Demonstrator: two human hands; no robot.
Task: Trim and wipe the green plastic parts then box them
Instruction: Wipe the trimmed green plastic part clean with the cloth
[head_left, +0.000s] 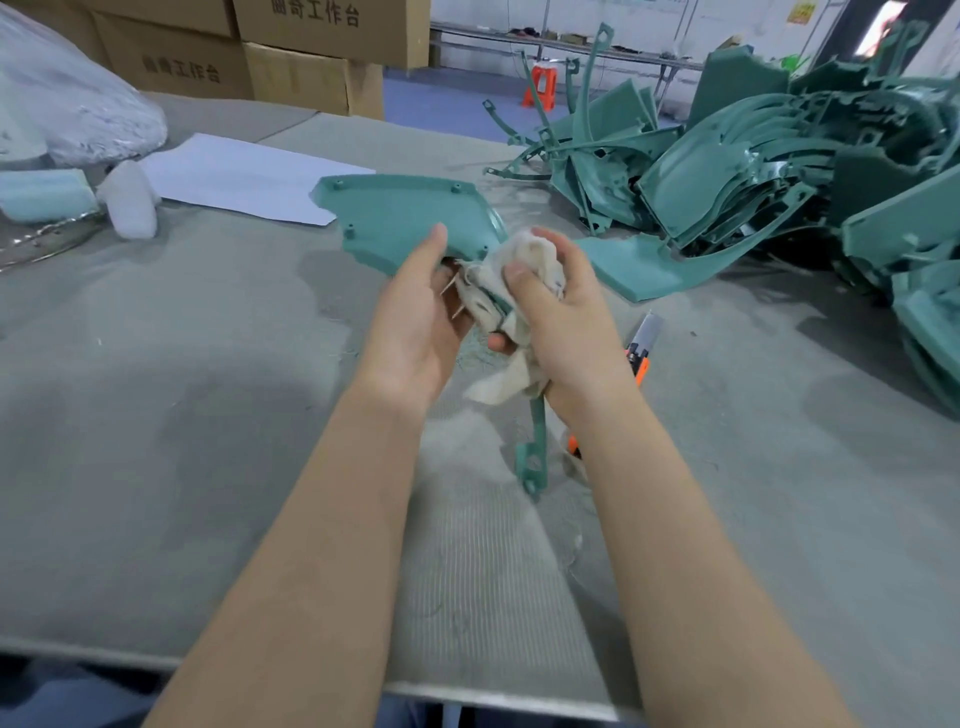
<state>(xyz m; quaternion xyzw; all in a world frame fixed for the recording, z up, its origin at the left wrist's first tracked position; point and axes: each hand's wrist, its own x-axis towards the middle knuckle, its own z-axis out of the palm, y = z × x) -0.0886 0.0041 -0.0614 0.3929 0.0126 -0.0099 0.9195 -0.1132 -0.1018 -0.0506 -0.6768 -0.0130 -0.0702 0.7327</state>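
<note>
even, fairly bright indoor light falls from overhead, laying soft, blurred shadows on the grey worktop (208, 364) at near left and under the far-right pile of green parts (779, 171), where small glints show. the wide lens bends the edges, and the whole frame looks slightly soft.

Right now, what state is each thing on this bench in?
Green panel: held up in left grip, tilted.
Cloth: bunched in right grip, pressed on panel's edge.
Knife: lying on table, blade out.
Pile of green parts: heaped at right, unboxed.
Cardboard boxes: stacked, closed.
</note>
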